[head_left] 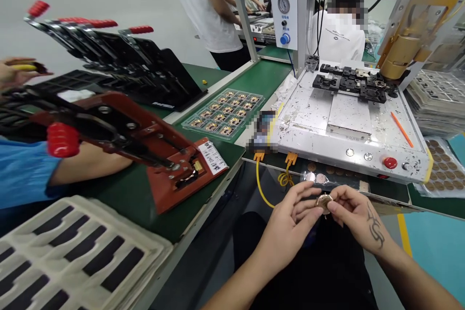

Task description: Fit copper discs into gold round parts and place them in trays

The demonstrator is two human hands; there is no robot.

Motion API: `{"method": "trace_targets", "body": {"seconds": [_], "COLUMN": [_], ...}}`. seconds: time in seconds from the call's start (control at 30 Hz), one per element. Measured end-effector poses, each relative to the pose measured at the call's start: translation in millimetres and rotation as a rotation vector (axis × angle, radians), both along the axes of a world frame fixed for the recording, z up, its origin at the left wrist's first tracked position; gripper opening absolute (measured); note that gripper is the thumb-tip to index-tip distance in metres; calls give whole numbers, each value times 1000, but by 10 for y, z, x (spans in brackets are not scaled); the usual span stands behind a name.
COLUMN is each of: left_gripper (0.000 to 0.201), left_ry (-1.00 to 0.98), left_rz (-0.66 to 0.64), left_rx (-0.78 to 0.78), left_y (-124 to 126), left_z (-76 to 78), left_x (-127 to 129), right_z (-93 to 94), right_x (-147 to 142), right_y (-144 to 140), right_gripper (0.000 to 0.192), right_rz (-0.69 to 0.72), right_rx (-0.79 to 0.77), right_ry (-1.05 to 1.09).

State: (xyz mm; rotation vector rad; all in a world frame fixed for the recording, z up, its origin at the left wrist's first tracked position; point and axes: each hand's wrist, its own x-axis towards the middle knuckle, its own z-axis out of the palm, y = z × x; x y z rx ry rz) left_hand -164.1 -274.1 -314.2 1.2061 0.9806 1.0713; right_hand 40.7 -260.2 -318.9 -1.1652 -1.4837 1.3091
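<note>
Between my two hands is a small round, shiny metal part (pixel 323 202), much like a watch case with short tabs at its rim. My left hand (pixel 296 220) grips its left side between thumb and fingers. From the right, my right hand (pixel 350 215) pinches the same part with thumb and forefinger; the wrist bears a dark tattoo. Both hands are over my lap, just in front of the bench edge. Behind them, a clear bag of round discs (pixel 320 178) lies under the front of the white machine (pixel 348 150).
Black fixtures (pixel 350 82) sit on the machine bed near an orange stick (pixel 402 129). A clear tray of gold parts (pixel 223 112) stands left, beside a brown toggle clamp (pixel 181 169). Stacked trays (pixel 83 252) fill the lower left. A co-worker's blue sleeve (pixel 27 169) is at the left.
</note>
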Motion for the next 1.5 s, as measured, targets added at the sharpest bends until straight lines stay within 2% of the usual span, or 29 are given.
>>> {"method": "trace_targets", "body": {"seconds": [0.07,0.17,0.4,0.53,0.63,0.7,0.8,0.9,0.97,1.03,1.07,1.1,1.17,1.2,1.23,1.3,1.37,1.43,1.5], "left_gripper": [32,20,21,20,21,21,19,16,13,12,14,14,12,15,19,36,51,57,54], "left_ry": [11,85,83,62,72,90,151,248,317,394,451,515,667,704,734,908,973,965,896], "left_rz": [22,55,86,100,123,142,191,278,275,239,271,340,615,694,716,592,525,558,675], "left_rx": [-4,43,34,6,15,33,75,115,147,222,305,413,700,785,846,988,1045,1069,1067], "left_y": [-21,-69,-163,-192,-200,-212,-269,-366,-408,-399,-370,-325,-189,-104,-14,155,289,396,504], "left_z": [12,23,76,136,167,168,161,219,337,535,659,792,1055,1168,1262,1393,1490,1624,1838], "left_x": [11,15,-58,-118,-187,-237,-296,-370,-484,-698,-848,-1025,-1424,-1623,-1807,-2085,-2225,-2268,-2300], "right_z": [-29,-57,4,16,65,113,156,150,149,188,227,279,399,457,505,561,561,532,512], "right_x": [-67,-149,-243,-284,-264,-242,-255,-351,-448,-561,-620,-680,-797,-852,-900,-981,-1048,-1135,-1276], "right_y": [10,-9,-85,-65,12,87,189,259,311,385,427,471,547,576,598,623,641,679,759], "right_gripper": [32,37,27,22,32,45,48,55,59,59,58,55,48,44,40,37,35,32,31], "right_rz": [1,-21,9,89,188,287,437,497,496,457,433,409,366,351,339,334,331,303,296], "right_rx": [-116,-117,-67,-43,109,301,617,856,955,1015,1029,1031,1012,996,984,984,982,960,928], "right_ry": [143,198,132,107,-15,-135,-314,-425,-442,-418,-395,-372,-323,-303,-286,-256,-228,-207,-208]}}
